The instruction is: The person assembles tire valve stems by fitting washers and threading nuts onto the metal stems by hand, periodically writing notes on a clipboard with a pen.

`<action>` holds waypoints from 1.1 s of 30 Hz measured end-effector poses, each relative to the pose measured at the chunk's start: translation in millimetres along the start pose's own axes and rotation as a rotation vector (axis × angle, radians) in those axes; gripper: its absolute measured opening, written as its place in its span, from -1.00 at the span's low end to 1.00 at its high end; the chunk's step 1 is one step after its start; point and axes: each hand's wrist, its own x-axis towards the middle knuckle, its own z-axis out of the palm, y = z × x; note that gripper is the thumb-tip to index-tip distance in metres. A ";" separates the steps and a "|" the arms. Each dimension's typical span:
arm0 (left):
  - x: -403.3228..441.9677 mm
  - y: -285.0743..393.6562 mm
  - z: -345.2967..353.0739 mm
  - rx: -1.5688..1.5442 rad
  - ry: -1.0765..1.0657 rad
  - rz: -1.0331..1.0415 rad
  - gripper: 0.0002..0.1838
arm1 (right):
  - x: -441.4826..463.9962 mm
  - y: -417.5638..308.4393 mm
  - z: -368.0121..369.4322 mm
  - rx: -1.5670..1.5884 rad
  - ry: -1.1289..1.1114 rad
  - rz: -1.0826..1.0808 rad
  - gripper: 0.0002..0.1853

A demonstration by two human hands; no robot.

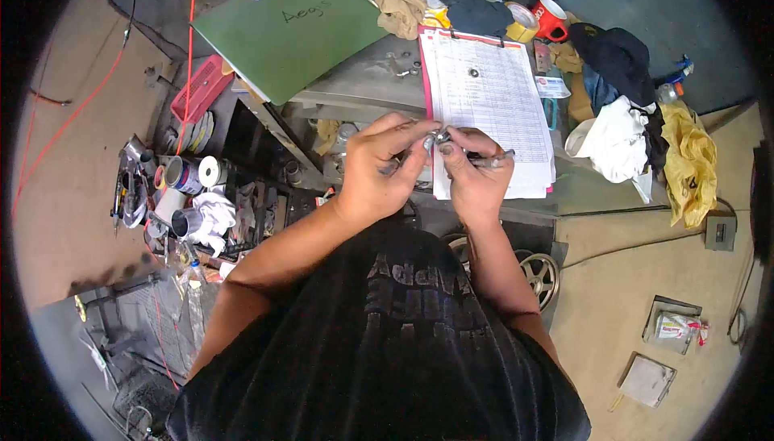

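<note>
Cluttered table (355, 85), with printed sheets (488, 90) just beyond the right hand (477, 185); one small metal part (440, 136), pinched between fingertips of both left hand (377, 165) and right hand.

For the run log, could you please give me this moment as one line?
left hand and right hand: fingertips on small metal part | printed sheets: small round part on top | green clipboard: left of sheets

Grey workbench (348, 85) (cluttered), tan floor (617, 292)
</note>
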 end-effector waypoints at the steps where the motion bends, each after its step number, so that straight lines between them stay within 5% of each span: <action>1: 0.5 -1.2 -2.6 0.163 0.010 0.138 -0.79 | -1.9 7.5 0.1 0.191 -0.002 0.176 -0.84; 2: 0.0 -3.2 -4.2 0.164 0.013 0.139 -0.79 | -1.7 11.7 1.2 0.382 -0.002 0.348 -0.84; 5: -2.2 -6.4 -8.5 0.178 0.048 0.182 -0.75 | -3.7 5.9 9.8 0.212 -0.036 0.299 -0.83; 7: -13.4 1.4 -14.8 -0.210 -0.060 -0.388 -0.71 | -2.9 -12.2 14.2 0.075 -0.094 0.243 -0.82; 9: -20.2 2.2 -19.4 -0.243 -0.093 -0.387 -0.70 | -2.6 -13.1 14.5 -0.104 -0.177 0.167 -0.80; 27: -24.3 -20.3 -29.8 -0.295 -0.060 -0.242 -0.63 | -5.3 0.2 28.3 -0.117 -0.240 0.115 -0.89; 33: -18.3 -18.6 -32.9 -0.184 -0.062 -0.135 -0.62 | 1.0 -9.1 26.9 -0.119 -0.207 0.267 -0.90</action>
